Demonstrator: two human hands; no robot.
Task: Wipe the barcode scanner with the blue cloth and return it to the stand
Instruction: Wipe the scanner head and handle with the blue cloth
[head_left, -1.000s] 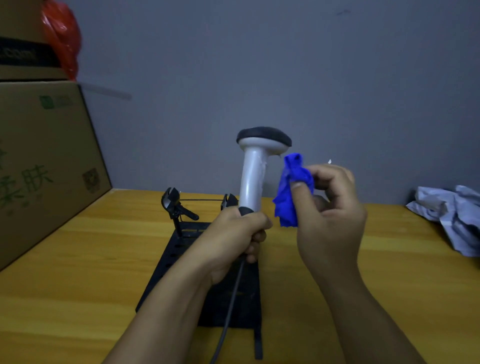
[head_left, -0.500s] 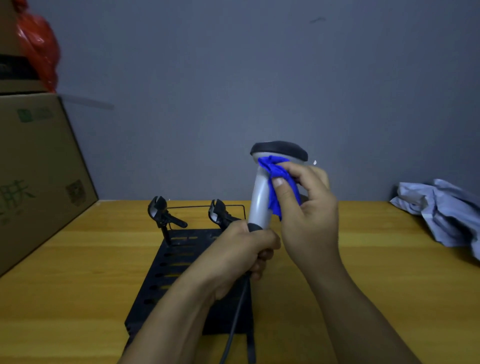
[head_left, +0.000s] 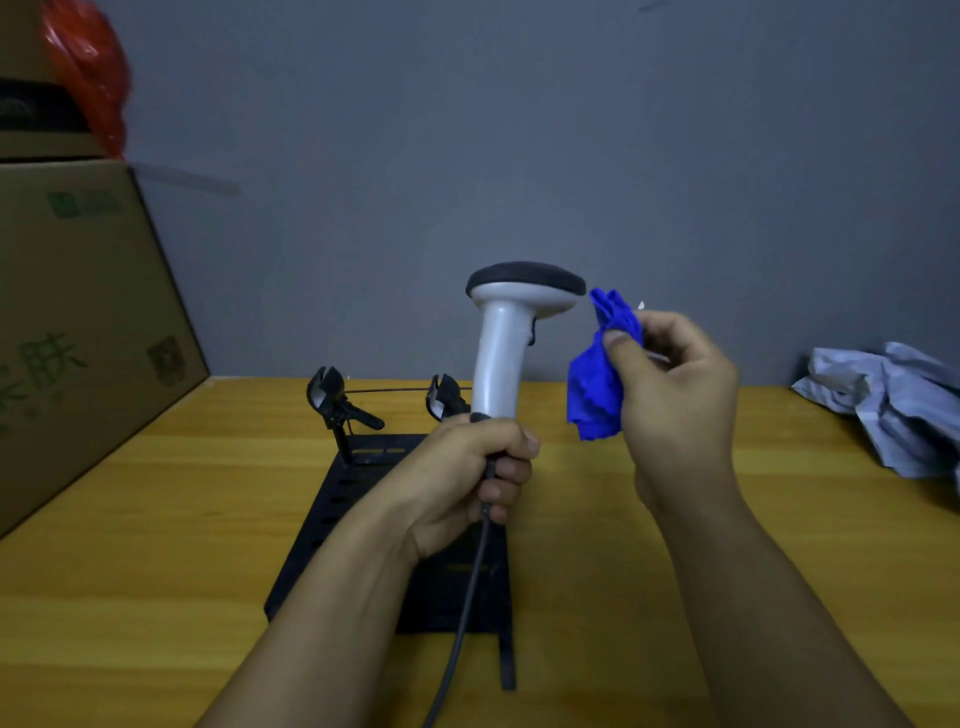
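Wiping is best done with the grey, black-capped barcode scanner (head_left: 511, 332) kept upright above the black stand (head_left: 363, 519), clenched by the left hand (head_left: 467, 483), while the bunched blue cloth (head_left: 597, 384), pinched in the right hand (head_left: 675, 395) just beside it, is pressed against the head.

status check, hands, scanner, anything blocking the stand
Left hand grips scanner upright above stand. Right hand holds blue cloth, off the scanner. Stand unobstructed.

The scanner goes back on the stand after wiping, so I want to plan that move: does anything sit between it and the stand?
Nothing visible does. The left hand holds the scanner upright directly above the black stand. Only its own cable trails across the base. The blue cloth is off to the right.
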